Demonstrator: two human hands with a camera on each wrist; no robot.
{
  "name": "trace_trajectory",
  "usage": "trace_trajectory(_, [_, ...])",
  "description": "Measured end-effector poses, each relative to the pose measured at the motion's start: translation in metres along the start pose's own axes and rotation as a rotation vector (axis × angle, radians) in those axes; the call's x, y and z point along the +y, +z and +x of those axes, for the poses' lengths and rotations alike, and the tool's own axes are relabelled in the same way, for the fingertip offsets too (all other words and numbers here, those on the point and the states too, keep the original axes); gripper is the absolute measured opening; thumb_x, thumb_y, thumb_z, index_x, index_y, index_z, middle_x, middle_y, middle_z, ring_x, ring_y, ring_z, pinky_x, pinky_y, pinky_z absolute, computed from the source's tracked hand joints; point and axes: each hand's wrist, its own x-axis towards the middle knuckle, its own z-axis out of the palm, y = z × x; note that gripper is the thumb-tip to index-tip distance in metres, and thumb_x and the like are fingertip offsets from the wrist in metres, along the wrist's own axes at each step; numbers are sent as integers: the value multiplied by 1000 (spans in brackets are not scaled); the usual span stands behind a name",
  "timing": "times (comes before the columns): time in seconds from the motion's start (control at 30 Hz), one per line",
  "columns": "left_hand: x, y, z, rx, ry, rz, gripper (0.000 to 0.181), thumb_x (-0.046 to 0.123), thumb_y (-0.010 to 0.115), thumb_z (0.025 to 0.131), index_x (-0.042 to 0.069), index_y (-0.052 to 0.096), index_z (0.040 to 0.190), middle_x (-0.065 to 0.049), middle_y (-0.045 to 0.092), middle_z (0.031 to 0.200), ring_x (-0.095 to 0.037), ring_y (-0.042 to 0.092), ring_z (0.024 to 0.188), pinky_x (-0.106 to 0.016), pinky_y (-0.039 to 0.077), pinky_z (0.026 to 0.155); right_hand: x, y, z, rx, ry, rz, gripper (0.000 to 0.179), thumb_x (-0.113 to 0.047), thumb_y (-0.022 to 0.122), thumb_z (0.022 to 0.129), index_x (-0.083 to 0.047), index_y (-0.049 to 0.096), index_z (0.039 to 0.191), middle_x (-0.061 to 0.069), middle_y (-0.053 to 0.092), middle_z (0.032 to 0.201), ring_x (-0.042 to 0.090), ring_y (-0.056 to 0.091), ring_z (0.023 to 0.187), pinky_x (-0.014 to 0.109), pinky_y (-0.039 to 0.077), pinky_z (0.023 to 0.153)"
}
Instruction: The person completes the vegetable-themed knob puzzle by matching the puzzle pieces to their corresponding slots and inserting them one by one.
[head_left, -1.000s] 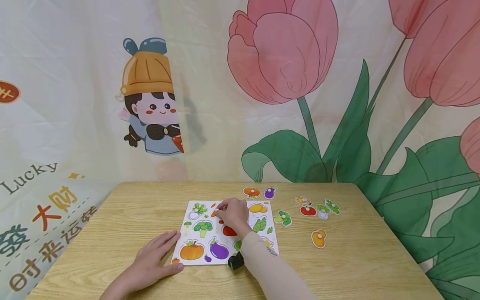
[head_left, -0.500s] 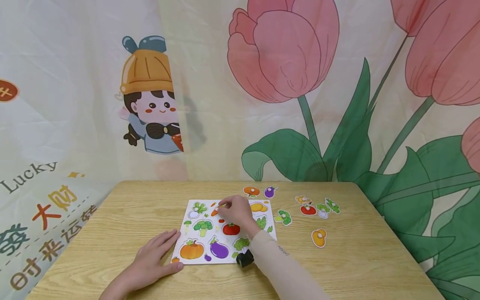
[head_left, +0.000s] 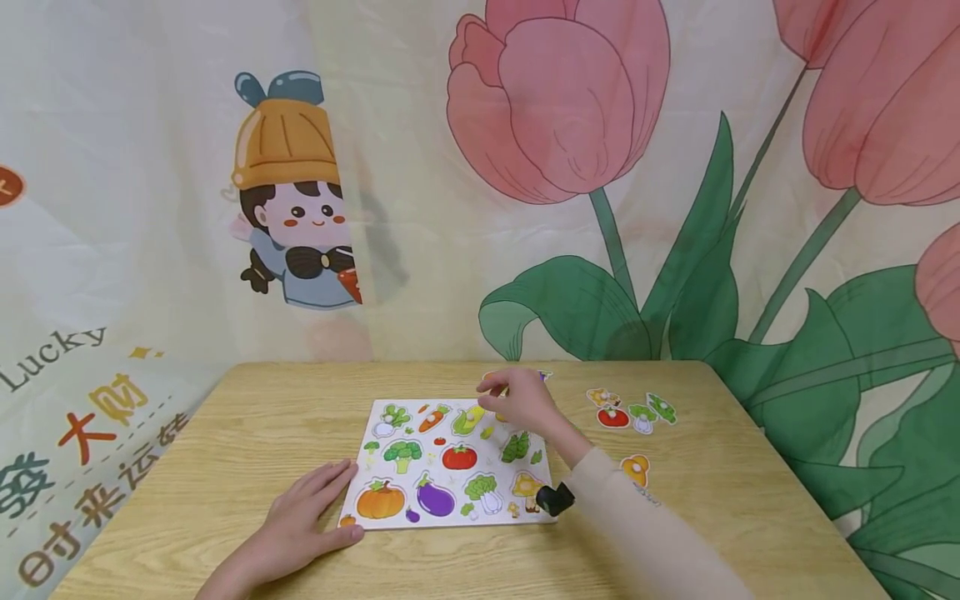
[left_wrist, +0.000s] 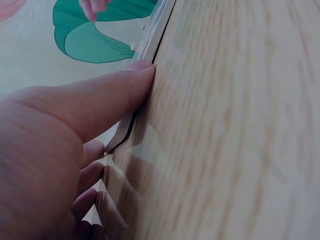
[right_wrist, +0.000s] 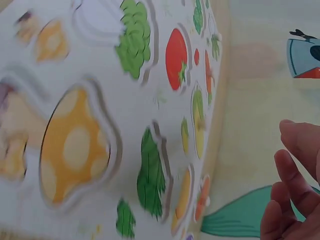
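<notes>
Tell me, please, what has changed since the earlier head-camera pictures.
The bare right hand has let go of the flat orange carrot piece and moved rightward and farther out, holding nothing visible. The bare left hand still touches the left edge of the white rectangular board, which stayed put.

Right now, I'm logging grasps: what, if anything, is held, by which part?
Nothing is held: the right hand is empty; the left hand only touches edges of the white rectangular puzzle board.
</notes>
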Motion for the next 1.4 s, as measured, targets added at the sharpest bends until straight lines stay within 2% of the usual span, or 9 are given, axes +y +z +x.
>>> trace_trajectory(0.2, [0, 0, -1, -1, -7, -6, 90, 59, 80, 88, 11, 52, 158, -15, 48, 163, -45, 35, 150, -76, 32, 103, 12, -28, -15, -9, 15, -50, 18, -21, 81, 96, -17, 83, 113, -5, 71, 96, 18, 58, 91, 29, 51, 72])
trace_trajectory(0.3, [-1, 0, -1, -4, -11, -7, 90, 60, 79, 89, 10, 52, 159, -15, 47, 163, -45, 34, 150, -76, 31, 104, 17, -42, -23, -1, 27, -57, 17, -20, 81, 96, -19, 83, 113, -6, 72, 98, 18, 59, 93, 31, 51, 77])
trace_trajectory(0.5, [-2, 0, -1, 3, -2, 2, 90, 60, 80, 88, 10, 52, 158, -15, 48, 162, -46, 35, 150, -76, 32, 103, 33, -64, -39, 6, 43, -92, 20, -20, 82, 95, -17, 83, 115, -4, 72, 102, 19, 58, 97, 34, 51, 83])
trace_trajectory(0.67, [-2, 1, -2, -1, -4, -5, 90, 59, 80, 88, 10, 51, 159, -15, 48, 163, -45, 35, 150, -76, 31, 104, 50, -76, -52, 12, 4, -124, 19, -17, 81, 95, -14, 82, 114, -2, 74, 103, 18, 61, 96, 35, 51, 86])
trace_trajectory(1.03, [-4, 1, -2, 1, -1, 2, 89, 58, 80, 89, 10, 51, 158, -15, 48, 163, -46, 35, 150, -76, 32, 105, 84, -97, -82, 40, 9, -153, 19, -14, 82, 94, -10, 82, 113, 1, 72, 101, 19, 62, 90, 30, 55, 78])
trace_trajectory(1.2, [-2, 0, -2, -4, -6, 0, 89, 58, 80, 89, 10, 51, 159, -15, 47, 163, -46, 35, 150, -75, 32, 104, 98, -104, -95, 36, -4, -146, 19, -12, 83, 93, -10, 82, 112, 7, 73, 103, 22, 63, 92, 30, 55, 80])
trace_trajectory(1.4, [-3, 1, 0, -5, -7, -16, 89, 60, 78, 90, 11, 51, 159, -15, 46, 164, -45, 34, 151, -77, 31, 105, 114, -117, -108, 18, 10, -147, 23, -14, 81, 95, -8, 81, 116, 7, 75, 108, 19, 60, 91, 31, 52, 78])
